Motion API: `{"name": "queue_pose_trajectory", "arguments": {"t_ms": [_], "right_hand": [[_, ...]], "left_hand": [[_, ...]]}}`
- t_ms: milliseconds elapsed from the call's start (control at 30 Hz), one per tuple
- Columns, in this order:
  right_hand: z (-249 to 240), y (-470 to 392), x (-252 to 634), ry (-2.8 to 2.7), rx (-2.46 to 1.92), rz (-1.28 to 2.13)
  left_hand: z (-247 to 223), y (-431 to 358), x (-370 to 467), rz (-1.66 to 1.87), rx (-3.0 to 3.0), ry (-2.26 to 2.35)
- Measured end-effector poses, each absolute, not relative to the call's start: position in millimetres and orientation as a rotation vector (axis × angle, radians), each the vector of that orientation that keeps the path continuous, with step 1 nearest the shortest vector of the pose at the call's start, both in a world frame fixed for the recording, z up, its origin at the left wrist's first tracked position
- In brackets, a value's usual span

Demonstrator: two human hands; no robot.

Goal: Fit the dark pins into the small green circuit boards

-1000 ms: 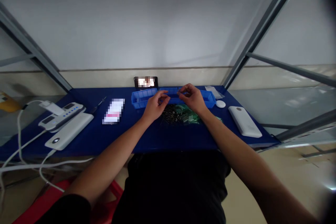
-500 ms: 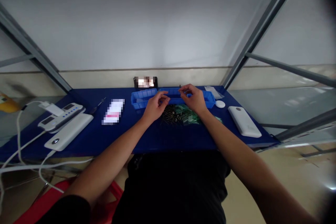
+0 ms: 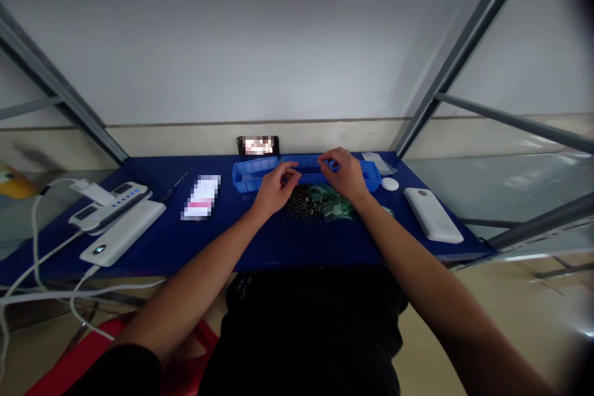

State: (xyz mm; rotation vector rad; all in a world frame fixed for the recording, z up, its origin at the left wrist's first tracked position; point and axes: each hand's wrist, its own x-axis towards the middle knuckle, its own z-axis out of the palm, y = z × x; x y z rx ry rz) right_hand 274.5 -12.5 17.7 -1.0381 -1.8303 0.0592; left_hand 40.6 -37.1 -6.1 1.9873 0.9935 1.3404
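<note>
"Two hands over the bench (image 3: 260, 241). What are they doing?"

"Taking the heap of pins (image 3: 304, 205) as the clock's centre, wall at twelve: the left hand (image 3: 275, 187) is at ten, just beside the heap, its thumb and forefinger parted, nothing visible between them. The right hand (image 3: 344, 176) is at two, thumb and forefinger curled close together."

"Gripping a pin?"

"I can't tell. The tips are too small and dark."

"And around them?"

"Green bags (image 3: 337, 208) at three, against the heap. One blue bin (image 3: 249, 182) at ten, partly behind the left hand; another (image 3: 371, 174) from twelve round to two, partly behind the right."

"How far along is it?"

"Under way, I'd judge, and unfinished: plenty of pins lie loose on the bench, so much handling seems left. What's done is harder to say, because I can't make out what the bins hold or whether the bags are filled."

"Anything else?"

"A lit phone (image 3: 202, 198) at nine, well apart, and a white power bank (image 3: 432, 215) at three, beyond the bags."
</note>
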Motion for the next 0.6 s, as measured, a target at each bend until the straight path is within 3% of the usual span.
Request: {"name": "queue_pose_trajectory", "arguments": {"t_ms": [333,600], "right_hand": [[30,-24,281,-1.909,-1.168,0.214],[43,-32,298,-2.236,-1.045,0.645]], "left_hand": [[-4,-38,40,1.345,1.990,1.020],[-9,-37,39,1.342,1.979,1.031]]}}
